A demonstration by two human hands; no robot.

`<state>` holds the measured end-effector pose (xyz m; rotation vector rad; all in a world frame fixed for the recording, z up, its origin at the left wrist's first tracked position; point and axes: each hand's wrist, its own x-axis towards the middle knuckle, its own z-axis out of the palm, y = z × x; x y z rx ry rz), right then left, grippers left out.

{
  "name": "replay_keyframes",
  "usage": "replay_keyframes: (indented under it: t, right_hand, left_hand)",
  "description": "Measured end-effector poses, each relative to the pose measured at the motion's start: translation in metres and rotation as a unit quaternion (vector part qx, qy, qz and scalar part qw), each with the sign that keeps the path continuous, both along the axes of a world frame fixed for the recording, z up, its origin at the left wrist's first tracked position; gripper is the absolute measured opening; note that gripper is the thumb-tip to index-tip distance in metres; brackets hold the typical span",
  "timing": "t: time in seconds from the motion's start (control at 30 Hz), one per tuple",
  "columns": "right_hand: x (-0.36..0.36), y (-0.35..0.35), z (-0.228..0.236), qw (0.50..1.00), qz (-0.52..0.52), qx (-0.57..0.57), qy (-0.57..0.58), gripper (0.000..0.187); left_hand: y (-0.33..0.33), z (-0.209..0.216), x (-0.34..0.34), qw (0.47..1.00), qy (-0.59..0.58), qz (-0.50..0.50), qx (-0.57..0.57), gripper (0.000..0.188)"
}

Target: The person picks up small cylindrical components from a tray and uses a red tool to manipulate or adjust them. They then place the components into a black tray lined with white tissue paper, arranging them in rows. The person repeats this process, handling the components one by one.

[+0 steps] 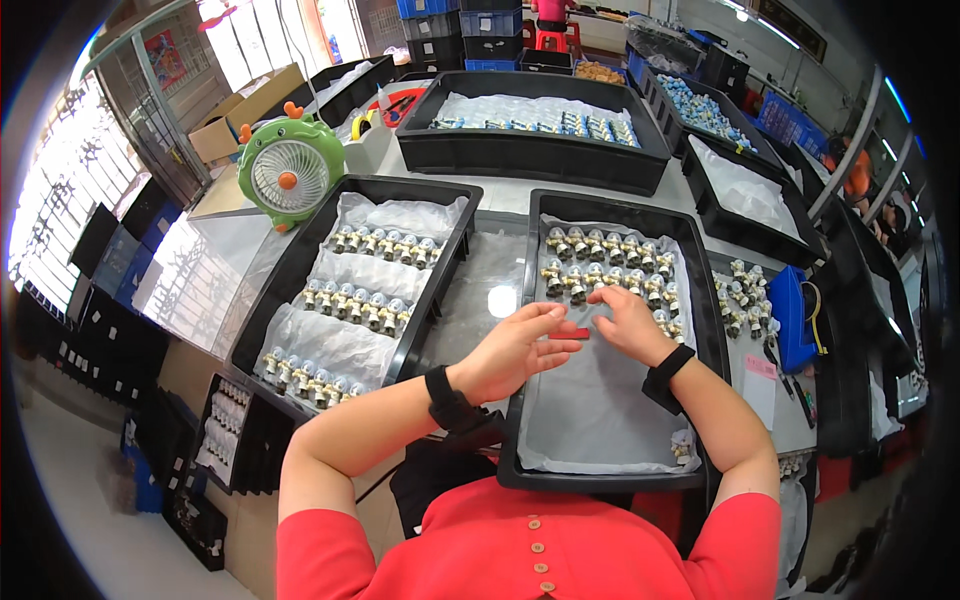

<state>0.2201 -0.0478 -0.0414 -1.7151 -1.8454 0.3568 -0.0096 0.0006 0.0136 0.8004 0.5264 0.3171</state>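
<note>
My left hand (522, 345) is over the middle of the right-hand black tray (518, 440), palm turned inward, fingers stretched and apart. A small red band or strip (570, 333) shows at its index finger; whether it is worn or held is unclear. Facing it, my right hand (632, 325) has bent fingers, with thumb and index apart and no object visible between them. Beyond it, small brass-coloured fittings with clear domed tops (597, 275) stand in two rows on a white liner. Part of a further row (668, 325) shows beside my right hand, partly hidden by it.
At left, another black tray (410, 355) holds three rows of similar fittings. Loose fittings (742, 300) are heaped at right, beside a blue bin (792, 320). A green fan (292, 172) stands behind. A large tray (530, 160) with blue-topped parts lies across the back.
</note>
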Motion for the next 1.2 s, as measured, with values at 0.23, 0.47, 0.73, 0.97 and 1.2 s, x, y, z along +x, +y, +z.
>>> replay_keyframes:
  t: [0.23, 0.47, 0.73, 0.97, 1.2]
  right_hand:
    - [0.001, 0.012, -0.006, 0.987, -0.033, 0.054, -0.151, 0.063]
    - [0.013, 0.047, -0.013, 0.982, -0.045, -0.084, -0.163, 0.078]
    - [0.014, 0.056, -0.021, 0.99, -0.016, -0.048, -0.129, 0.073]
    - [0.011, 0.049, -0.022, 0.988, -0.025, -0.017, -0.151, 0.07]
    - [0.011, 0.042, -0.025, 0.991, -0.024, -0.006, -0.134, 0.068]
  left_hand:
    - [0.009, -0.02, 0.001, 0.995, -0.063, -0.077, -0.018, 0.033]
    - [0.007, -0.027, 0.001, 0.992, -0.077, -0.097, -0.005, 0.029]
    - [0.009, -0.033, 0.003, 0.991, -0.092, -0.101, -0.002, 0.03]
    - [0.009, -0.031, 0.003, 0.991, -0.086, -0.102, 0.008, 0.031]
    - [0.008, -0.03, 0.005, 0.991, -0.076, -0.108, 0.015, 0.03]
